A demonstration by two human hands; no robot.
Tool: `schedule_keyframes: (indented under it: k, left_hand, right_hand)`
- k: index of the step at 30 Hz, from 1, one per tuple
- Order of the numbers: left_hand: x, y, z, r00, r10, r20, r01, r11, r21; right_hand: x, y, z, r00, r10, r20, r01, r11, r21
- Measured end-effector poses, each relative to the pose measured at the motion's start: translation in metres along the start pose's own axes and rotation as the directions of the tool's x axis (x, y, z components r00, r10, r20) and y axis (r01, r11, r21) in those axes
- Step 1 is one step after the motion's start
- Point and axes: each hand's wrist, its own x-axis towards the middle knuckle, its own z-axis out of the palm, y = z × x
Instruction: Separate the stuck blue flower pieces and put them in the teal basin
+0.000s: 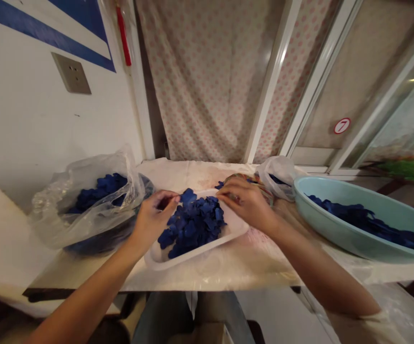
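Note:
My left hand [159, 210] is pinched at the left rim of a white tray [192, 260]. At its fingertips is a dark blue flower-shaped piece [188, 196], thin like cloth petals. A heap of similar blue flower pieces [192, 224] lies in the tray, below and between my hands. Over the tray's right side my right hand [244, 198] has thumb and fingers pressed together. Whatever may be between those fingertips is too small to make out. A bit of blue [220, 185] shows just behind them.
Left of the tray, a clear plastic bag [85, 224] holds more blue pieces. At the right stands a light blue basin [350, 239] with blue pieces inside. Behind my right hand sits a smaller plastic bag [276, 172]. A pale cover lies over the table [207, 282]; a dotted curtain [210, 86] hangs behind.

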Motion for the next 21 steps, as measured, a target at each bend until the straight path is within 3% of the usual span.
schedule_keyframes:
  k: [4,8,12,14,19,21]
  left_hand:
    - [0.020,0.012,0.017,0.996,-0.016,0.092,0.022,0.998,-0.063]
    - [0.032,0.015,0.027,0.983,-0.065,0.174,0.101,0.972,-0.211]
    - [0.038,0.007,0.038,0.970,-0.081,0.230,0.159,0.925,-0.344]
    - [0.039,0.000,0.043,0.968,-0.091,0.236,0.181,0.900,-0.396]
    - [0.041,-0.019,0.048,0.957,-0.122,0.265,0.223,0.890,-0.397]
    - [0.043,-0.025,0.047,0.944,-0.145,0.296,0.255,0.890,-0.377]
  right_hand:
    - [0.015,-0.020,0.015,1.000,-0.001,0.001,0.001,0.977,0.211]
    - [0.029,0.002,0.032,0.988,0.154,-0.028,-0.135,0.927,0.350]
    - [0.033,0.026,0.054,0.929,0.366,0.042,-0.319,0.743,0.588]
    - [0.029,0.031,0.064,0.922,0.379,0.085,-0.345,0.697,0.628]
    - [0.014,0.032,0.079,0.938,0.330,0.109,-0.331,0.751,0.571]
    - [0.010,0.033,0.085,0.940,0.314,0.137,-0.331,0.731,0.596]
